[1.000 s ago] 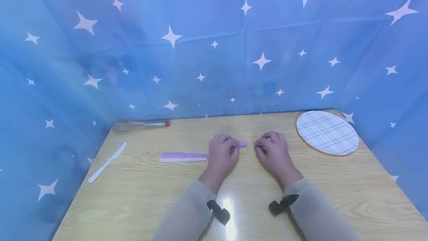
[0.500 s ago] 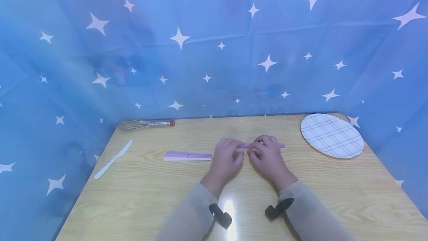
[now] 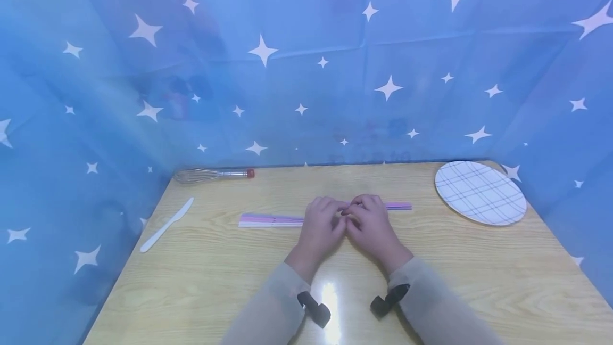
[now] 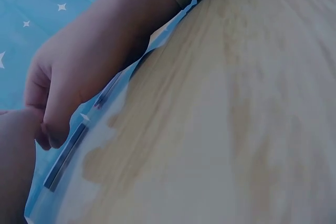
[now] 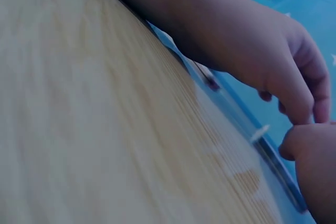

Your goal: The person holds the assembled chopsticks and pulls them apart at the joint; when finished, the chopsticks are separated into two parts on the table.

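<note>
In the head view, my left hand (image 3: 322,225) and right hand (image 3: 371,222) meet over the middle of the table, fingers curled and fingertips together. They pinch a bundle of slim pink and dark-blue chopsticks (image 3: 398,206), whose ends stick out past the right hand; the middle is hidden behind the fingers. A second bundle of purple, pink and white chopsticks (image 3: 270,220) lies on the table left of my left hand, which covers its right end. The left wrist view shows the right hand (image 4: 79,77) reaching down with its thumb against the left hand (image 4: 16,156).
A whisk (image 3: 215,174) with a red handle end lies along the back-left edge. A white knife (image 3: 167,225) is at the left side. At the back right lies a white checked plate (image 3: 481,193). A blue starry cloth (image 3: 335,84) hangs behind the wooden table (image 3: 431,286).
My right hand has moved left until it meets my left hand. The chopsticks' right ends now show beyond the right hand. The head view has shifted slightly.
</note>
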A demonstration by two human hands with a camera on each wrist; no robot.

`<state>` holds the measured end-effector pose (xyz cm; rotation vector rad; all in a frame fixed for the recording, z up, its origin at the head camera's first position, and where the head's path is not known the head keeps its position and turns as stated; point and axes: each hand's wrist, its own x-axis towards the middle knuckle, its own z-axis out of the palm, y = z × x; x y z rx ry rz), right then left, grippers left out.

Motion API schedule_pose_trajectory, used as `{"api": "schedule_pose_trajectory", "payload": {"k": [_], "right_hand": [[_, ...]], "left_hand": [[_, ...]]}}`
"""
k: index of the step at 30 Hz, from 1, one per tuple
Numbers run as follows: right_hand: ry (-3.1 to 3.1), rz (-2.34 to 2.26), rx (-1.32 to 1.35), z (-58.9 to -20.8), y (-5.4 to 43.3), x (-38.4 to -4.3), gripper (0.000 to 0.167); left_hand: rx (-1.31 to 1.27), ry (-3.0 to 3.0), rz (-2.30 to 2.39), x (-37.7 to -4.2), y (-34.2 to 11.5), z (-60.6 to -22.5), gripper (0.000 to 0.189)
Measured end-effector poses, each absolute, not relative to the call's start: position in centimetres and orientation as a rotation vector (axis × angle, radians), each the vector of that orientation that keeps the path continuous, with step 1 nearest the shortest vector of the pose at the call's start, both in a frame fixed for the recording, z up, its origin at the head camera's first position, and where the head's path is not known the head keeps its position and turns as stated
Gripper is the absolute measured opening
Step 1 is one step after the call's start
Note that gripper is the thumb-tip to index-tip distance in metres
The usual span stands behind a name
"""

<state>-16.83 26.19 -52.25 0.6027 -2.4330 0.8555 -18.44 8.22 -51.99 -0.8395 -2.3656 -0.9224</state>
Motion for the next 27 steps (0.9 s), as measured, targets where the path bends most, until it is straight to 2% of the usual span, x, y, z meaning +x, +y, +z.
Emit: {"api": "schedule_pose_trajectory", "payload": {"k": [14,27], "right_hand": [[-2.404,0.86,0.68,-52.5,22.3,-16.8,0.011],[-2.494,0.877,0.705,-51.7,17.5,-16.6,0.012]], "left_hand": [[-0.802,-2.363,-0.903,-18.1,2.8,-51.7,0.023],[-0.657,-2.397,-0.88,-18.8,-4.1,-52.2,0.022]]}}
